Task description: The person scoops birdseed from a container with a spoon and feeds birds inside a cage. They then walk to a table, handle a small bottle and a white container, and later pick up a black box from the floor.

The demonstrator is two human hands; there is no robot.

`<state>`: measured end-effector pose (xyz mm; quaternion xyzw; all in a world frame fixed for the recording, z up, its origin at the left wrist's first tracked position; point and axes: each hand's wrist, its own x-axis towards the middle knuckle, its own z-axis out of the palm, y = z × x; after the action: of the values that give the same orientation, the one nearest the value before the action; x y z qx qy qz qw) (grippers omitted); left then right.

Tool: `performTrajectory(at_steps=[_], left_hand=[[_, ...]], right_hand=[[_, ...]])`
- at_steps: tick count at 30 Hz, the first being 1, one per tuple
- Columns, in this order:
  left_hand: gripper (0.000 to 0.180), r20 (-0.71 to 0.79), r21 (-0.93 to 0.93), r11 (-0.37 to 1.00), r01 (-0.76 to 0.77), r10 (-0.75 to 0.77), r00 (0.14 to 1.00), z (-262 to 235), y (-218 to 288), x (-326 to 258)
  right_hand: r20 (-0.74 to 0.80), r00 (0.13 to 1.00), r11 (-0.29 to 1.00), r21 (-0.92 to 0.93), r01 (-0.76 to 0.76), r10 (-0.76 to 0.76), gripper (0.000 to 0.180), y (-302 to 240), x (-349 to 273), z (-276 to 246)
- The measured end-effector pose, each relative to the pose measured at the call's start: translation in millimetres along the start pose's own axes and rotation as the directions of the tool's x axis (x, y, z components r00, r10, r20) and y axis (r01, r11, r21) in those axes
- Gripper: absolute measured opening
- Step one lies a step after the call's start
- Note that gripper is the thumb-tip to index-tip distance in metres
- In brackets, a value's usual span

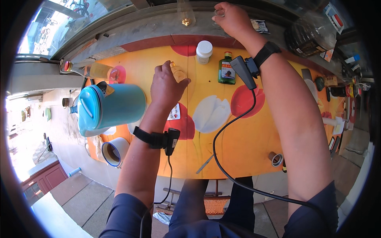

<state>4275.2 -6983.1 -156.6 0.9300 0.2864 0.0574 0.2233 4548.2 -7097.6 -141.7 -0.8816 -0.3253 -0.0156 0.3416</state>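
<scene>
On my feed, the left hand (168, 85) curls at a clear glass (179, 74), upper middle — gripping or not, I can't tell. At the frame's top, the right hand (233, 20) pinches a small clear cup (219, 13). Likely mid-lifting or placing; next calls for a steady hold.

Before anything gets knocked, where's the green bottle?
In the head view, the green bottle stands on the table, right of centre toward the far edge, just right of the white bottle.
</scene>
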Motion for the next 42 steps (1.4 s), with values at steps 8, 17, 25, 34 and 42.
performTrajectory(at_steps=[8, 17, 25, 34, 42], left_hand=[[0.075, 0.032, -0.050, 0.992, 0.112, -0.110, 0.993, 22.5, -4.7, -0.1], [0.071, -0.441, 0.006, 0.992, -0.123, 0.113, 0.891, -31.4, -12.7, 75.7], [0.082, -0.335, 0.137, 0.988, -0.064, 0.107, 0.936, -31.0, -19.3, 169.6], [0.088, -0.446, 0.171, 0.982, -0.079, 0.149, 0.883, -20.6, -29.5, 152.9], [0.052, -0.015, -0.205, 0.977, -0.064, 0.063, 0.998, 48.2, 70.5, -9.1]], right_hand=[[-0.054, 0.996, 0.996, 0.047, 0.075, -0.073, 0.037, -0.2, 0.7, 9.6], [-0.086, 0.996, 0.999, 0.031, 0.024, -0.021, 0.036, -6.5, -30.8, -31.1], [-0.021, 0.962, 0.934, 0.246, -0.258, 0.272, 0.054, 26.6, -190.7, -124.3], [0.064, 0.815, 0.799, 0.166, -0.578, 0.576, 0.056, 31.8, -376.8, -209.9], [0.142, 0.689, 0.639, 0.278, -0.717, 0.711, 0.053, 9.9, -454.7, -245.1]])
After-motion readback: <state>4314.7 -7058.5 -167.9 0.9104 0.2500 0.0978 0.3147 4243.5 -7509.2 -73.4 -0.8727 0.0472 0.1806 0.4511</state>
